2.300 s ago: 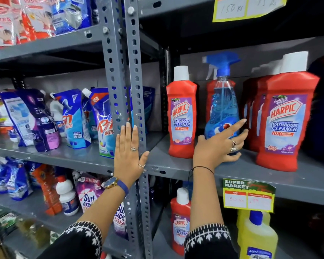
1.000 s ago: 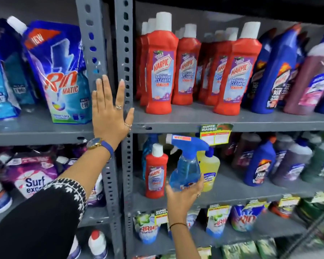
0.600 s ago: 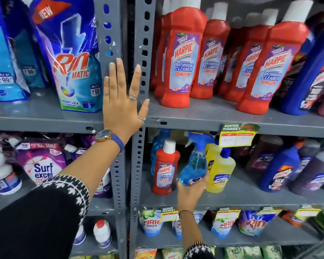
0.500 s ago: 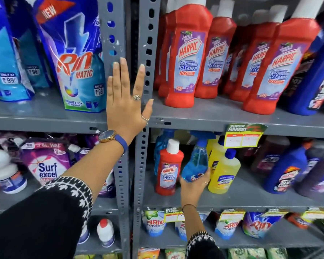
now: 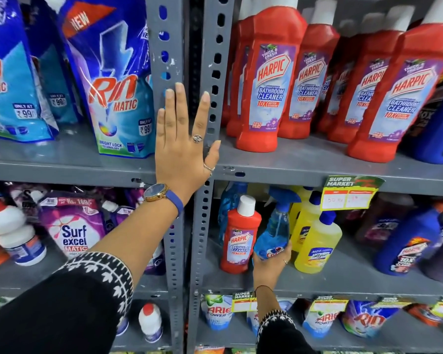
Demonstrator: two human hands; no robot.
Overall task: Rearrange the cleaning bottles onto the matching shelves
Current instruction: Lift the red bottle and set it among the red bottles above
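Observation:
My right hand [image 5: 271, 264] grips the base of a blue spray bottle [image 5: 275, 232] with a blue trigger head, holding it at the middle shelf [image 5: 343, 279] between a small red Harpic bottle [image 5: 239, 236] and yellow bottles [image 5: 315, 241]. Another blue spray bottle [image 5: 230, 200] stands behind the red one. My left hand [image 5: 183, 146] lies flat, fingers spread, against the grey slotted upright [image 5: 207, 72]. Several large red Harpic bottles [image 5: 269, 80] fill the upper shelf [image 5: 317, 167].
Blue Rin pouches [image 5: 113, 80] stand on the upper left shelf, Surf Excel pouches [image 5: 72, 226] and white bottles [image 5: 13, 231] below them. Dark blue and purple bottles [image 5: 407, 241] crowd the middle shelf's right. Ariel pouches [image 5: 216, 315] line the lowest shelf. A price tag [image 5: 348, 192] hangs from the shelf edge.
My right hand took the blue spray bottle from the upper shelf beside the red Harpic bottles and brought it down and back into the middle shelf. My left hand stayed on the upright.

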